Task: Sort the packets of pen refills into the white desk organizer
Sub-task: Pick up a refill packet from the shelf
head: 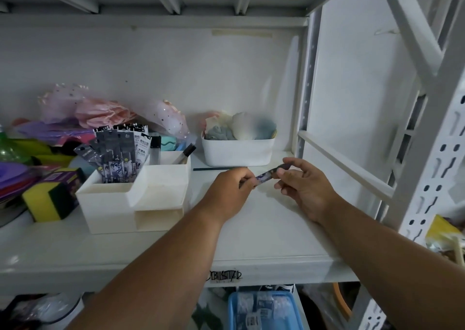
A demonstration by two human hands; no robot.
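Packets of pen refills (118, 153), dark and printed, already stand in the back left box of the white plastic desk organizer (130, 196), so most of the job looks done. One thin dark packet (265, 176) is not in yet. The left hand (232, 191) pinches its near end and the right hand (302, 184) pinches its far end, so it hangs between the fingertips, well to the right of the organizer.
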